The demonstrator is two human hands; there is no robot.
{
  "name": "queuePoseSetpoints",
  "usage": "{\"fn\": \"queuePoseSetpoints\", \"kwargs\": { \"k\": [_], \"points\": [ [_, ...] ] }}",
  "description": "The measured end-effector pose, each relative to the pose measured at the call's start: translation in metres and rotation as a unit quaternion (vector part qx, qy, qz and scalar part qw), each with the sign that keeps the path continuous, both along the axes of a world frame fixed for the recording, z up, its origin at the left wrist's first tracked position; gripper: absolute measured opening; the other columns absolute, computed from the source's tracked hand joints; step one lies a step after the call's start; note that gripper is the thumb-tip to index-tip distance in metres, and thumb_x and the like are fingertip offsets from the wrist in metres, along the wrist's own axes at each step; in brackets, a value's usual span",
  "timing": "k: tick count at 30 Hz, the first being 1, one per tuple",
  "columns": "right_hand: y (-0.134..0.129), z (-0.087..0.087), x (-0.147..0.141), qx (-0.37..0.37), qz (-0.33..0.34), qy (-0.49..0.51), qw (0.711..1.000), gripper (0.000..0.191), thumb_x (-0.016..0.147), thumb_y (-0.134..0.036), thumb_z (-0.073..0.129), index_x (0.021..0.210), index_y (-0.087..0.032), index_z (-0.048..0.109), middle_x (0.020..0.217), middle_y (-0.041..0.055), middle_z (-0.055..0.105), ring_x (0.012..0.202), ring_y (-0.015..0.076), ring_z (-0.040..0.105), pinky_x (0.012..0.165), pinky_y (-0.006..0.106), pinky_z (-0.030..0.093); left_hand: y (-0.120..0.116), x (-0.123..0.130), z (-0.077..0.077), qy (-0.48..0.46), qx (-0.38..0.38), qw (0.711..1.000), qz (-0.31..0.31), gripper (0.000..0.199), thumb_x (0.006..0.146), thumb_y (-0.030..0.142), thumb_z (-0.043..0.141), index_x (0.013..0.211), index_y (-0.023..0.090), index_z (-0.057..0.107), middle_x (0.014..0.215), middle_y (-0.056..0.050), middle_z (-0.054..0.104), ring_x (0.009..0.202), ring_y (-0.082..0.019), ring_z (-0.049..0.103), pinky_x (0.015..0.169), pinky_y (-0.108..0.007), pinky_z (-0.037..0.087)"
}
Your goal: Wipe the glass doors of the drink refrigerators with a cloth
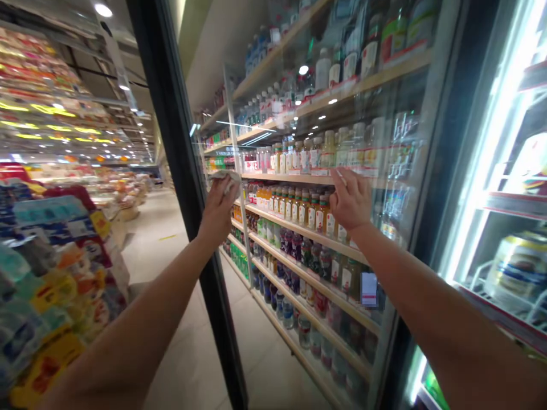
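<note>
A glass door (290, 136) with a black frame (171, 125) stands swung open in front of me. My left hand (217, 208) is closed on a pale, crumpled cloth (231, 177) and presses it to the glass near the frame's left side. Toward the right part of the pane, my right hand (351, 199) is raised with its fingers stretched out and nothing in it. Its fingertips are at the glass; whether they touch cannot be made out. Through the pane, wooden shelves of bottled drinks (299, 208) show behind both hands.
On the right is the lit cooler interior, with a bright light strip (478, 171) and packed cans (517, 262) on a wire rack. Stacked packaged goods (51, 285) stand at the left beside a tiled aisle (156, 228). A small label (368, 288) is on the door's lower right.
</note>
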State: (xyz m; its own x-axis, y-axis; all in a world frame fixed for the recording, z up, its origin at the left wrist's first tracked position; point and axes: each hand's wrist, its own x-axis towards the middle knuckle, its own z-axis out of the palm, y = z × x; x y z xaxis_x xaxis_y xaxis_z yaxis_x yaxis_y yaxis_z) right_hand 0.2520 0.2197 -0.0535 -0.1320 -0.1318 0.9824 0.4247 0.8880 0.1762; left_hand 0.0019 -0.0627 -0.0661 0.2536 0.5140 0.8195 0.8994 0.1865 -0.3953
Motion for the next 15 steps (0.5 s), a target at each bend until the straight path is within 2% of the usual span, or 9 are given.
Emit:
{"fn": "queuePoseSetpoints", "kwargs": {
  "k": [1, 3, 5, 6, 7, 9, 10, 13, 15],
  "points": [
    [0.000, 0.000, 0.000, -0.001, -0.003, -0.002, 1.000, 0.057, 0.093, -0.020, 0.047, 0.149, -0.018, 0.051, 0.146, 0.0135, 0.056, 0.136, 0.0298, 0.047, 0.116, 0.050, 0.036, 0.005, 0.003, -0.010, -0.014, 0.038, 0.999, 0.002, 0.074, 0.100, 0.007, 0.021, 0.164, 0.033, -0.004, 0.171, -0.001, 0.007, 0.157, -0.031, -0.005, 0.129, -0.062, 0.008],
    [0.000, 0.000, -0.001, 0.000, -0.011, -0.004, 1.000, 0.057, 0.093, -0.020, 0.047, 0.150, -0.018, 0.051, 0.146, 0.0135, 0.055, 0.136, 0.0298, 0.046, 0.116, 0.050, 0.036, 0.018, 0.015, -0.046, -0.014, 0.078, 0.997, -0.005, 0.074, 0.099, 0.004, 0.026, 0.164, 0.031, 0.005, 0.172, -0.003, 0.002, 0.157, -0.033, 0.001, 0.129, -0.061, 0.012],
    [0.000, 0.000, -0.002, 0.008, -0.020, -0.001, 1.000, 0.057, 0.093, -0.020, 0.047, 0.150, -0.018, 0.051, 0.146, 0.0132, 0.056, 0.135, 0.0295, 0.047, 0.116, 0.050, 0.036, 0.027, 0.023, -0.083, 0.035, 0.036, 0.998, -0.029, 0.075, 0.097, 0.000, 0.030, 0.163, 0.032, 0.016, 0.165, -0.006, 0.030, 0.155, -0.028, 0.020, 0.127, -0.055, 0.026],
    [0.000, -0.001, -0.002, 0.013, -0.023, 0.003, 1.000, 0.057, 0.093, -0.019, 0.047, 0.149, -0.018, 0.051, 0.145, 0.0132, 0.057, 0.135, 0.0292, 0.048, 0.115, 0.049, 0.037, 0.028, 0.023, -0.094, 0.057, 0.009, 0.998, -0.037, 0.073, 0.097, 0.000, 0.031, 0.162, 0.032, 0.021, 0.159, -0.006, 0.042, 0.153, -0.026, 0.027, 0.126, -0.052, 0.030],
    [0.000, -0.001, -0.003, 0.019, -0.023, 0.008, 1.000, 0.056, 0.093, -0.019, 0.047, 0.149, -0.018, 0.051, 0.144, 0.0133, 0.057, 0.134, 0.0289, 0.048, 0.115, 0.049, 0.037, 0.027, 0.021, -0.097, 0.068, -0.001, 0.997, -0.039, 0.073, 0.097, -0.002, 0.030, 0.161, 0.031, 0.026, 0.155, -0.005, 0.048, 0.152, -0.024, 0.031, 0.126, -0.048, 0.032],
    [-0.001, -0.001, -0.003, 0.026, -0.021, 0.013, 0.999, 0.056, 0.093, -0.018, 0.047, 0.149, -0.017, 0.052, 0.143, 0.0136, 0.058, 0.134, 0.0284, 0.049, 0.115, 0.048, 0.038, 0.021, 0.010, -0.077, 0.064, 0.013, 0.998, -0.019, 0.071, 0.096, -0.002, 0.031, 0.160, 0.029, 0.030, 0.157, -0.005, 0.045, 0.152, -0.024, 0.031, 0.127, -0.046, 0.030],
    [-0.001, 0.000, -0.003, 0.026, -0.020, 0.013, 0.999, 0.056, 0.093, -0.018, 0.047, 0.148, -0.016, 0.052, 0.143, 0.0138, 0.058, 0.134, 0.0284, 0.049, 0.115, 0.048, 0.038, 0.017, 0.004, -0.058, 0.043, 0.051, 0.998, -0.001, 0.069, 0.097, 0.000, 0.034, 0.159, 0.028, 0.030, 0.161, -0.005, 0.039, 0.153, -0.025, 0.029, 0.128, -0.045, 0.028],
    [-0.001, 0.000, -0.004, 0.022, -0.021, 0.011, 1.000, 0.055, 0.092, -0.018, 0.047, 0.147, -0.016, 0.053, 0.144, 0.0139, 0.058, 0.135, 0.0287, 0.048, 0.115, 0.048, 0.038, 0.012, -0.010, 0.004, -0.022, 0.146, 0.989, 0.029, 0.067, 0.099, 0.005, 0.036, 0.162, 0.013, 0.016, 0.169, -0.015, 0.012, 0.156, -0.034, 0.012, 0.128, -0.059, 0.016],
    [-0.001, 0.000, -0.004, 0.022, -0.019, 0.011, 1.000, 0.054, 0.092, -0.018, 0.048, 0.146, -0.015, 0.054, 0.144, 0.0141, 0.058, 0.135, 0.0287, 0.048, 0.115, 0.049, 0.038, 0.018, -0.007, 0.020, -0.034, 0.171, 0.984, 0.027, 0.065, 0.101, 0.008, 0.035, 0.162, 0.011, 0.012, 0.170, -0.016, 0.005, 0.157, -0.034, 0.006, 0.128, -0.060, 0.014]
  ]
}}
